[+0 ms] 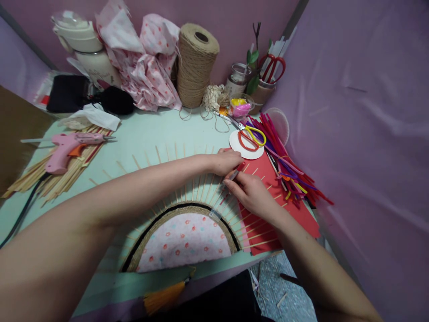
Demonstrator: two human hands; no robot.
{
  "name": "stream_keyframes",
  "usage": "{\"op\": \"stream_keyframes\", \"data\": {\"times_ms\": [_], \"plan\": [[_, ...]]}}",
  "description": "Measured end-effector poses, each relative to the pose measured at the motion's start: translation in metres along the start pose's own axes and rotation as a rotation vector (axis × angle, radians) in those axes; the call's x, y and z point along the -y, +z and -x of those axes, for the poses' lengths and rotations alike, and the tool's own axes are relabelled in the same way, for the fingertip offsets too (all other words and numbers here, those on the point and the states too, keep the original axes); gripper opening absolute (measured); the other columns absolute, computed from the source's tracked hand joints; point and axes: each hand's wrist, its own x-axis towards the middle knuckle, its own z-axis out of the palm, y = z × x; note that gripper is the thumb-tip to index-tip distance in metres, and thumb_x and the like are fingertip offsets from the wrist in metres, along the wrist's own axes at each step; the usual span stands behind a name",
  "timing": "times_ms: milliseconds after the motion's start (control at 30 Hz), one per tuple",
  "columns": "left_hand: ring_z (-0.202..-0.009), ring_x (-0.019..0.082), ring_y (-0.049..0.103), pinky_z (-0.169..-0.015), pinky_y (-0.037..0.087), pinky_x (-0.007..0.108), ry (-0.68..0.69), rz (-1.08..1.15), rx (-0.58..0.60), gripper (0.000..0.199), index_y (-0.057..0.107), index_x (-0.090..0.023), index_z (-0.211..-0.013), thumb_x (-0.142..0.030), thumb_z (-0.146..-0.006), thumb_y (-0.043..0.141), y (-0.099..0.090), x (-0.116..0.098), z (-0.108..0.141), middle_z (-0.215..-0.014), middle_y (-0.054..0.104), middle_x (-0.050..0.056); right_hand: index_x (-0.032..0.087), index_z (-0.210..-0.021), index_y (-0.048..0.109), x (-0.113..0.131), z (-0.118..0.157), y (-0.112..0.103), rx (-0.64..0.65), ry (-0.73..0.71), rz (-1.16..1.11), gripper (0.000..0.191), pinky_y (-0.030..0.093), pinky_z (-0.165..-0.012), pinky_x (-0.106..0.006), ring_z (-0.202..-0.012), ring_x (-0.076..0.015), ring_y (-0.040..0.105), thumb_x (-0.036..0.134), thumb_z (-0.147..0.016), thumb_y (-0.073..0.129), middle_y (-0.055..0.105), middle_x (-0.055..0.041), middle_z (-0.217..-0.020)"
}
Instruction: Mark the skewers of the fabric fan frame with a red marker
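Observation:
My left hand (229, 162) reaches across to the outer ends of the thin sticks, near the red paper; its fingers are bent down and what they hold, if anything, is hidden. My right hand (250, 190) is closed on a slim pen-like tool (233, 175), just below the left hand. A clear ruler (216, 211) slants from the hands to the dark rim of the fan. The half-round fan (189, 235) has dotted cloth, a twine border and sticks spreading outward. Red paper (261, 223) lies under the sticks on the right.
Scissors (251, 136) rest on a white disc (237, 145); pipe cleaners (288, 167) lie to their right. A pink glue gun (67, 150) sits on loose sticks at left. Behind stand a twine spool (196, 67), crumpled cloth (150, 82) and a bottle (95, 65).

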Motion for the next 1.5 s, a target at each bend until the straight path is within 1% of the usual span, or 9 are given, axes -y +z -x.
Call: {"op": "stream_keyframes", "data": {"times_ms": [233,367,567,700,900,1067,1233,1500], "plan": [[-0.112,0.027,0.051,-0.094,0.034,0.039,-0.013,0.021,0.008,0.026,0.064,-0.015,-0.098,-0.018,-0.073,0.062,-0.0001,-0.0007,-0.0007,-0.114,0.064,0.009,0.019,-0.079,0.057,-0.0001,0.0,0.0005,0.013,0.006,0.002,0.02,0.034,-0.057,-0.025,-0.059,-0.0152,0.053,0.031,-0.095,0.051,0.06,-0.0007,-0.067],[-0.112,0.027,0.051,-0.094,0.034,0.037,-0.012,0.0,-0.005,0.026,0.063,-0.015,-0.099,-0.02,-0.073,0.061,-0.0001,-0.0014,-0.0007,-0.114,0.064,0.01,0.019,-0.079,0.056,-0.0007,-0.0002,0.0013,0.027,0.01,0.009,0.021,0.034,-0.057,-0.025,-0.059,-0.0147,0.052,0.031,-0.095,0.051,0.06,-0.0009,-0.068],[-0.114,0.026,0.051,-0.094,0.034,0.036,-0.029,-0.023,0.035,0.031,0.063,-0.014,-0.104,-0.023,-0.074,0.062,-0.0038,-0.005,0.0012,-0.12,0.062,0.011,0.019,-0.08,0.057,-0.0001,-0.0006,0.0004,0.031,0.005,0.03,0.021,0.035,-0.057,-0.025,-0.059,-0.0147,0.052,0.03,-0.096,0.05,0.06,-0.0008,-0.067],[-0.11,0.025,0.052,-0.093,0.034,0.036,-0.021,-0.03,0.019,0.028,0.064,-0.016,-0.103,-0.024,-0.076,0.062,-0.0027,-0.0039,0.0009,-0.118,0.063,0.01,0.019,-0.078,0.056,-0.0006,-0.0006,0.001,0.015,-0.003,0.04,0.022,0.034,-0.056,-0.025,-0.057,-0.0142,0.051,0.031,-0.096,0.05,0.059,-0.0001,-0.066],[-0.112,0.025,0.052,-0.093,0.034,0.036,-0.013,-0.031,0.008,0.027,0.064,-0.016,-0.101,-0.022,-0.075,0.061,0.0004,-0.0006,-0.001,-0.117,0.064,0.009,0.018,-0.083,0.058,-0.0014,0.0,0.0035,0.026,-0.015,0.025,0.018,0.036,-0.058,-0.025,-0.061,-0.0154,0.054,0.029,-0.096,0.051,0.062,-0.0013,-0.069],[-0.111,0.026,0.053,-0.092,0.035,0.037,-0.004,-0.019,-0.003,0.026,0.064,-0.015,-0.101,-0.022,-0.076,0.06,0.0007,-0.0003,-0.0008,-0.117,0.063,0.01,0.019,-0.079,0.057,0.0006,0.0005,0.0008,0.017,0.007,0.046,0.022,0.035,-0.057,-0.025,-0.058,-0.0149,0.052,0.031,-0.096,0.05,0.06,-0.0008,-0.066],[-0.11,0.026,0.052,-0.091,0.034,0.036,-0.015,-0.024,0.0,0.026,0.064,-0.016,-0.1,-0.021,-0.075,0.062,0.002,0.0004,-0.0028,-0.116,0.064,0.01,0.018,-0.085,0.058,0.0012,0.0006,0.0021,0.031,0.003,0.025,0.018,0.037,-0.06,-0.026,-0.064,-0.0161,0.056,0.03,-0.096,0.05,0.063,-0.0026,-0.072],[-0.11,0.025,0.052,-0.092,0.035,0.036,0.009,-0.016,-0.01,0.023,0.064,-0.016,-0.099,-0.025,-0.079,0.057,0.0023,0.003,-0.0025,-0.115,0.063,0.009,0.018,-0.083,0.057,0.0019,0.0024,0.0008,0.026,0.014,0.031,0.021,0.036,-0.06,-0.026,-0.063,-0.0161,0.055,0.032,-0.097,0.049,0.062,-0.0023,-0.07]]}}
